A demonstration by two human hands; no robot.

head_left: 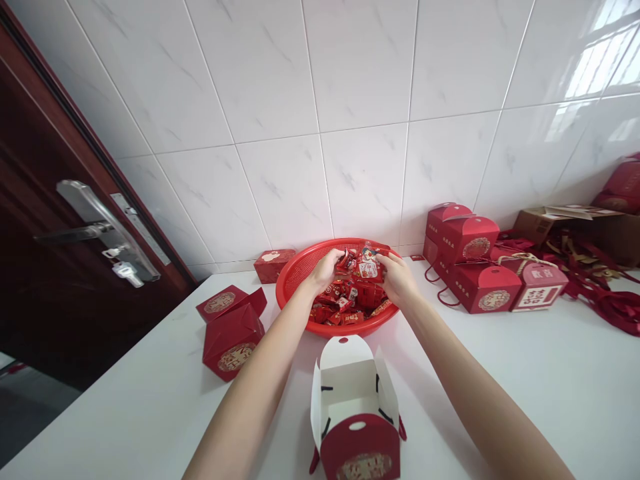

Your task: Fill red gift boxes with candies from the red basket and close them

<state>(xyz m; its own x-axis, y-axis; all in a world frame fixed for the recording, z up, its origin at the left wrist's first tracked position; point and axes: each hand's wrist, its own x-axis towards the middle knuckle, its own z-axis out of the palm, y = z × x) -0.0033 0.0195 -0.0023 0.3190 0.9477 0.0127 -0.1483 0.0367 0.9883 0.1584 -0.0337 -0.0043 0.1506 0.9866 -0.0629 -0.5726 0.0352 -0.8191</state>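
Well, a tiled wall (270, 80) rises behind the red basket (301, 268), a dark red door (55, 220) stands off to the basket's left, and the white table (500, 393) bears it. Stacked red boxes (463, 243) sit to the basket's right, with ribbons (607, 308) farther out that way. Just in front of the basket, an open box (360, 440) shows its white inside. Over the basket, the person's right hand (399, 277) grips a red packet (369, 268), while the left hand (325, 270) has its fingertips pinched on a small red wrapper (345, 262). Wrapped pieces (345, 303) lie heaped inside the basket.
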